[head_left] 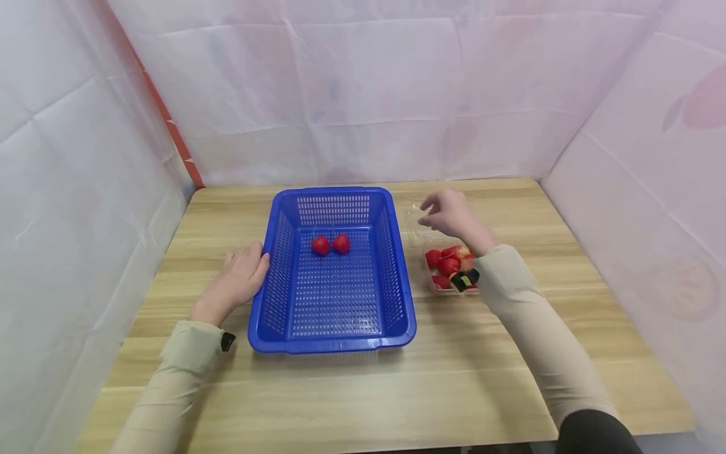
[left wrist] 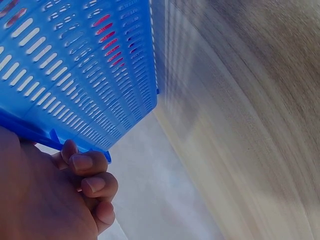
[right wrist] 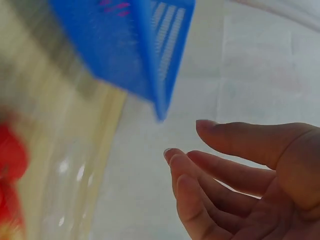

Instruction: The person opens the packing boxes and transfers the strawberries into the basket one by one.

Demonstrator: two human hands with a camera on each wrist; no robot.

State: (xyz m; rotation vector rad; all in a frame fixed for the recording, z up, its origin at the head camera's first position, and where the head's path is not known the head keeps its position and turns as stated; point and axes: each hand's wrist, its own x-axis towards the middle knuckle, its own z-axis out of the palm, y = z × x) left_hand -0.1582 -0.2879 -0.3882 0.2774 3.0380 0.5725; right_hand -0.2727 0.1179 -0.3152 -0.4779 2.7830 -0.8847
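A blue plastic basket (head_left: 334, 345) with slotted walls holds two small red fruits (head_left: 320, 245) on its floor. My left hand (head_left: 241, 271) is at the basket's left rim; in the left wrist view its fingers (left wrist: 95, 185) curl at the rim, and the thumb is hidden there. To the right of the basket, my right hand (head_left: 450, 214) hovers above the lid side of a clear plastic box (head_left: 442, 291). Thumb and fingers stand apart in the right wrist view, with nothing between them. More red and yellowish fruits (head_left: 449, 265) lie in the box.
The wooden table (head_left: 351, 403) carries the basket and the box. Pale fabric walls (head_left: 374, 94) close in the back and both sides. A red strip (head_left: 170, 126) runs down the back left corner.
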